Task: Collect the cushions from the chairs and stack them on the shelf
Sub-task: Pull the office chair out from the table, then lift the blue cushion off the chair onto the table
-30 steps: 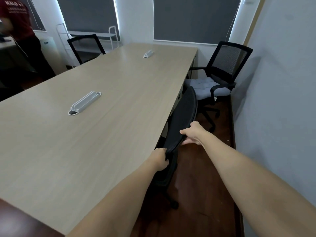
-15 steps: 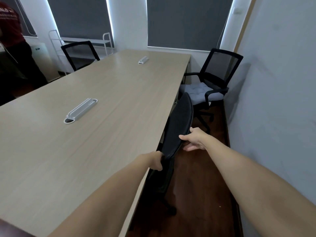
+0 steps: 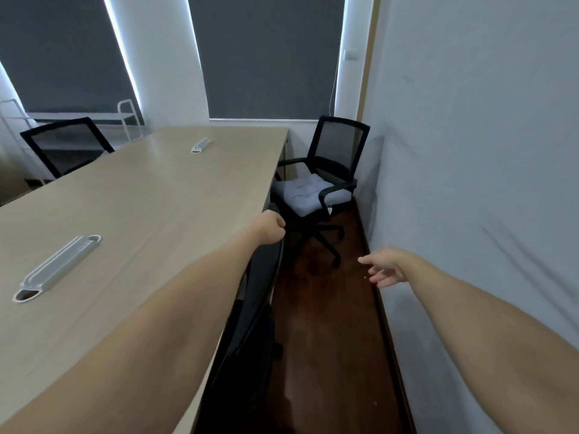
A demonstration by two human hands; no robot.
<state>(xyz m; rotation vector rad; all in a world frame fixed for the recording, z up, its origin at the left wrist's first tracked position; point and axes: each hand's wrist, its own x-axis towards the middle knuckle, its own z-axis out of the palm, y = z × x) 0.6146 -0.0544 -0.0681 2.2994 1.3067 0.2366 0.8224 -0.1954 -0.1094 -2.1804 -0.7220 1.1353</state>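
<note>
A pale grey tufted cushion (image 3: 308,192) lies on the seat of a black mesh office chair (image 3: 340,142) at the table's far right corner. Closer to me, a second black chair's backrest (image 3: 266,277) is tucked against the table edge. My left hand (image 3: 271,228) is curled on the top of that backrest. My right hand (image 3: 383,266) hangs free over the dark floor with fingers spread, holding nothing, about a metre short of the cushion. A white wire shelf (image 3: 125,120) stands at the back left by the window.
The long light wood table (image 3: 141,214) fills the left, with two grey cable trays (image 3: 59,264) in it. Another black chair (image 3: 65,145) stands at its far left. The white wall (image 3: 470,183) on the right leaves a narrow dark floor aisle (image 3: 329,324).
I have moved forward along the aisle. My right hand has let go of the near chair's backrest and swung right, open. My left hand has slid along the backrest's top.
</note>
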